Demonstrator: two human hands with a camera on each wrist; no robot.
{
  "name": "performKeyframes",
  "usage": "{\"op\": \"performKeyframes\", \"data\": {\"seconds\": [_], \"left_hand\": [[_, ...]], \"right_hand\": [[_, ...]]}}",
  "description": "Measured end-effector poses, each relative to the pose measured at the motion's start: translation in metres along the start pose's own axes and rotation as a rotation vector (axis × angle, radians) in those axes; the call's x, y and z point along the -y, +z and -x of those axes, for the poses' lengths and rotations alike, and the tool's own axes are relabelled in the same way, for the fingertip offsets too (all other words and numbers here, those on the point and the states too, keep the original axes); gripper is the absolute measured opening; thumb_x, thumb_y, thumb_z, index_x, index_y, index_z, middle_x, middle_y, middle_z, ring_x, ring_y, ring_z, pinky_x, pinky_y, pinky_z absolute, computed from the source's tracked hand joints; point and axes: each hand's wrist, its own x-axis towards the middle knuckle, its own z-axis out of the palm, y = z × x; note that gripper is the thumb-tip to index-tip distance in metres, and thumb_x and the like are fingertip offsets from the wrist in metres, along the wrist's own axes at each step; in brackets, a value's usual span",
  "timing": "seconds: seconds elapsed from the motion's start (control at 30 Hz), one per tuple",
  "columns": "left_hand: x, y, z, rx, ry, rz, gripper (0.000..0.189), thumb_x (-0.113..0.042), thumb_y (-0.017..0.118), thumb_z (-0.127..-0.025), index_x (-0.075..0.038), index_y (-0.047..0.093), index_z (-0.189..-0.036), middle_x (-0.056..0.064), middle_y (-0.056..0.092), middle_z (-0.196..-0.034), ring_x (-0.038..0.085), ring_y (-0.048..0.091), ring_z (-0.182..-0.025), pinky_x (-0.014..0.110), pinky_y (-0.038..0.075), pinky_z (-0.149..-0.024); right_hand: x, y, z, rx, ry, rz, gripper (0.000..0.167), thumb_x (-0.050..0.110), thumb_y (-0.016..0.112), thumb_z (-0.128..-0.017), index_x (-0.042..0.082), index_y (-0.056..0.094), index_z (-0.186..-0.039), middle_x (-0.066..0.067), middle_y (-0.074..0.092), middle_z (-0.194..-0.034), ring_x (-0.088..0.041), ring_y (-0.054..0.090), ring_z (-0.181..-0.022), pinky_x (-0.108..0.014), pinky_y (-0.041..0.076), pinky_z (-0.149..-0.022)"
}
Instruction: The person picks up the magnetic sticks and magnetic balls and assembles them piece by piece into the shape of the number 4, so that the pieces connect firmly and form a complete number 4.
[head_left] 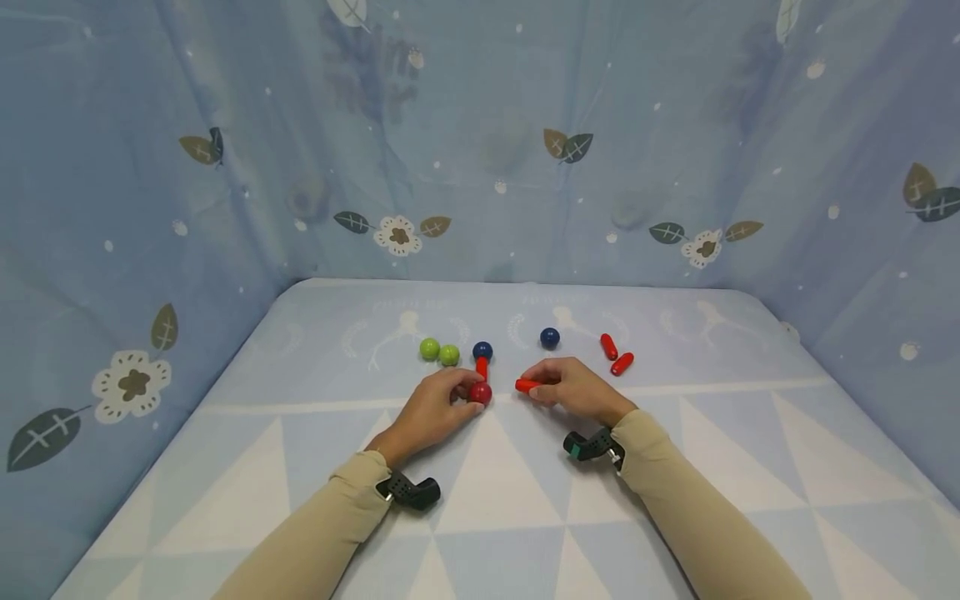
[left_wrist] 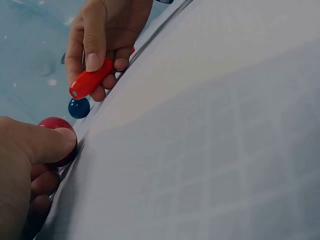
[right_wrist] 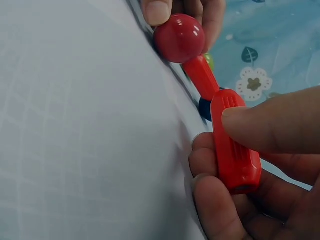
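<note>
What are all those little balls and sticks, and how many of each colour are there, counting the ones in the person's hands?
Green balls: 2
Dark blue balls: 2
Red ball: 1
Red rods: 4
Total in view: 9

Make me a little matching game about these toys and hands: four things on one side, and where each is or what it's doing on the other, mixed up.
Things:
1. red ball
2. green balls
3. two loose red rods
4. right hand

Places or states:
A. close together, left of both blue balls
B. gripped by the left hand
C. holding a red rod
D. lying to the right of both blue balls

Right pairs: 1-B, 2-A, 3-D, 4-C
</note>
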Motion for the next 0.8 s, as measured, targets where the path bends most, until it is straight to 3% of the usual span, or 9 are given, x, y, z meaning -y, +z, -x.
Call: {"op": "performKeyframes", "data": {"seconds": [0.43,0.8], "left_hand": [[-0.001,-0.004,0.003,0.025,0.011,-0.075,0.042,-0.015,0.079,-0.088,-0.014,0.069,-0.128,-0.002,0.063,-0.101,0.012,0.059,-0.087,0.031,0.048,-0.077],[-0.003,-0.003,0.001,0.039,0.003,-0.058,0.039,-0.019,0.076,-0.091,-0.014,0.068,-0.129,-0.002,0.065,-0.107,0.012,0.059,-0.090,0.032,0.048,-0.079]], "right_hand": [[0.005,0.010,-0.003,0.006,-0.037,0.031,0.023,0.015,0.069,-0.093,0.015,0.073,-0.116,0.001,0.069,-0.104,-0.021,0.058,-0.092,-0.034,0.047,-0.080],[0.009,0.016,-0.002,0.010,-0.048,0.023,0.022,0.017,0.071,-0.092,0.016,0.074,-0.114,0.002,0.069,-0.105,-0.021,0.057,-0.094,-0.035,0.046,-0.081]]}}
